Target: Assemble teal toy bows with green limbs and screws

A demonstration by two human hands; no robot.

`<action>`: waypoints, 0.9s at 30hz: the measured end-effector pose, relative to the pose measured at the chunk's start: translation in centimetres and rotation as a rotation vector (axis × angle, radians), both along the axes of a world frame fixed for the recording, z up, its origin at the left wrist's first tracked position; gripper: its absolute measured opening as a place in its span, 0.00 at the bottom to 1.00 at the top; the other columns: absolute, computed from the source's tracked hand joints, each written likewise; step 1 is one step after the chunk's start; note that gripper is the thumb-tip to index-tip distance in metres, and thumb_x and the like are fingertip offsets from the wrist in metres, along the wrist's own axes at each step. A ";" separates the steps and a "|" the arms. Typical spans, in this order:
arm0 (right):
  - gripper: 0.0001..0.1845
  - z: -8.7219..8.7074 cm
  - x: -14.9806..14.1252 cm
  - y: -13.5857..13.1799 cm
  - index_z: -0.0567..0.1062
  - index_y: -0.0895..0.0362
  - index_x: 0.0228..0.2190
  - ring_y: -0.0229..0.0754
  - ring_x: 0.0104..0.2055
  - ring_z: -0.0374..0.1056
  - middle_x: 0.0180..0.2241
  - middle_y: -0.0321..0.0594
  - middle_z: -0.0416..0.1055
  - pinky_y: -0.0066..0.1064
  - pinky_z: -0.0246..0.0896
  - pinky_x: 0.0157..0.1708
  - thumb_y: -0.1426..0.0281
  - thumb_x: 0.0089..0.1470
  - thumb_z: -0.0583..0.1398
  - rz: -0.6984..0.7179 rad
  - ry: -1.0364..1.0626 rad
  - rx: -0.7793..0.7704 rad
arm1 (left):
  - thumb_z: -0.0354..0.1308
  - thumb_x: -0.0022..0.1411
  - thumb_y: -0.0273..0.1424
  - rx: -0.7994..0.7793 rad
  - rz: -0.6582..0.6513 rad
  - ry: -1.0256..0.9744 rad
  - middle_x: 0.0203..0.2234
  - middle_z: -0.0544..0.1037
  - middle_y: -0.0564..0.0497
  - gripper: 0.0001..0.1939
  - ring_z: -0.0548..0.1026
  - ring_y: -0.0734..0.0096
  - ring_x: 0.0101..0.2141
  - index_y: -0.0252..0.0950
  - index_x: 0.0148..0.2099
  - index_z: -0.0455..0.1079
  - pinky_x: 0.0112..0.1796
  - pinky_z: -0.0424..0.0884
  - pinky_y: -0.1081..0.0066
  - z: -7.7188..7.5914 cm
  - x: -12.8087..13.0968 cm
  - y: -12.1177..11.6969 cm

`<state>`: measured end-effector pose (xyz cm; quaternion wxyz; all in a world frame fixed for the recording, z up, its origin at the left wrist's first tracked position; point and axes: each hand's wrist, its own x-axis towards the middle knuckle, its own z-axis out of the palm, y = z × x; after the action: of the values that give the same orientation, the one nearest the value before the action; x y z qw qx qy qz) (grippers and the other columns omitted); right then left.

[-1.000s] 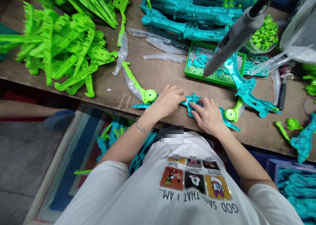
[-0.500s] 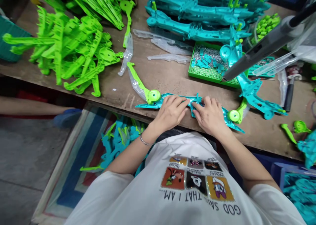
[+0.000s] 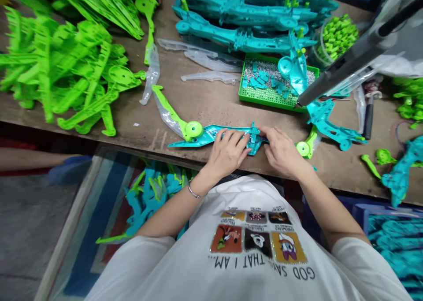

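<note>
A long teal plastic toy shell (image 3: 211, 134) lies along the table's front edge, its open inner side up. My left hand (image 3: 228, 153) is closed over its middle, fingers bent across it beside the raised cross-piece. My right hand (image 3: 280, 151) has its fingertips pressed together at the right side of that cross-piece and covers most of the shell's right half. What the right fingertips pinch is partly hidden. A lime-green arm (image 3: 193, 130) with a round end and a clear plastic strip sits on the shell's left part. Another lime-green arm (image 3: 303, 149) shows past my right hand.
Lime-green parts (image 3: 79, 67) are heaped at left. Teal shells (image 3: 231, 36) are stacked at the back. A green basket (image 3: 264, 99) holds screws and small teal pieces. A grey electric screwdriver (image 3: 337, 67) hangs at right. Beyond the basket stands a tub of green pieces (image 3: 340, 36).
My right hand has shifted right along the shell, uncovering the cross-piece. My left hand keeps its hold. The camera view has swung slightly to the right.
</note>
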<state>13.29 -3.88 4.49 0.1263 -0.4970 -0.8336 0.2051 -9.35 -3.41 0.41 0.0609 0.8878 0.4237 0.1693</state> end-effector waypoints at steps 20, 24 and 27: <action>0.13 4.5 11.9 -2.3 0.75 0.56 0.38 0.48 0.41 0.73 0.38 0.45 0.77 0.39 0.65 0.43 0.78 0.56 0.52 -0.416 -0.089 -0.037 | 0.52 0.74 0.32 -0.083 -0.122 -0.094 0.60 0.75 0.34 0.25 0.70 0.46 0.60 0.30 0.69 0.64 0.60 0.63 0.48 -1.4 6.0 -1.4; 0.10 3.6 12.9 -5.2 0.76 0.55 0.35 0.48 0.38 0.73 0.36 0.43 0.79 0.36 0.61 0.39 0.76 0.58 0.54 -0.451 -0.197 -0.229 | 0.50 0.74 0.29 -0.079 -0.132 -0.106 0.60 0.75 0.35 0.25 0.70 0.48 0.61 0.32 0.70 0.63 0.61 0.62 0.48 -2.0 5.9 -1.4; 0.11 2.3 12.7 -6.0 0.76 0.55 0.36 0.47 0.38 0.74 0.35 0.41 0.80 0.35 0.60 0.39 0.77 0.56 0.54 -0.440 -0.170 -0.277 | 0.48 0.73 0.25 -0.066 -0.126 -0.115 0.61 0.75 0.36 0.26 0.70 0.50 0.62 0.33 0.71 0.63 0.61 0.62 0.49 -2.7 5.8 -1.5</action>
<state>25.96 -9.92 6.74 0.0282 -0.6941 -0.6772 0.2426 -3.59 -4.91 -2.26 0.1248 0.8990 0.3680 0.2018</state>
